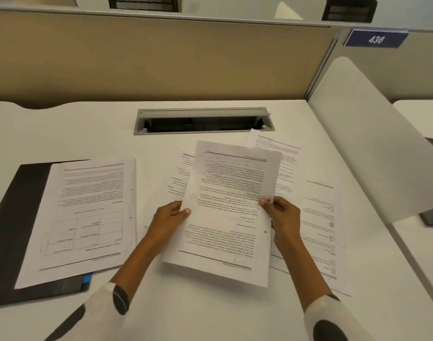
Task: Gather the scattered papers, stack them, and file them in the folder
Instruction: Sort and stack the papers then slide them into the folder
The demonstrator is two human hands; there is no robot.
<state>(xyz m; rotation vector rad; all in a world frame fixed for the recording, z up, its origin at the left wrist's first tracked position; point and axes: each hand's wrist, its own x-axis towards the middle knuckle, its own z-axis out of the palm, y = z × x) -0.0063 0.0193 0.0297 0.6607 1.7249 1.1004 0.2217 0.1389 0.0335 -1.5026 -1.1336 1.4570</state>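
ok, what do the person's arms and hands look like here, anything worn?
Both hands, left and right, are bare: no gloves, rings or watch visible. Forearms are bare too. The sleeves are white with large dark spots and end short of the wrists.

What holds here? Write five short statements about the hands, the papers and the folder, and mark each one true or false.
1. Both hands hold the same bundle of papers. True: the left hand grips its left edge, the right hand its right edge.
2. The dark folder lies to the right of the hands. False: it lies on the left of the desk.
3. A printed sheet with a table rests on the folder. True.
4. All papers are already gathered. False: loose sheets lie on the desk under and right of the held bundle.
5. The held bundle lies flat on the desk. False: it is lifted and tilted toward the camera.
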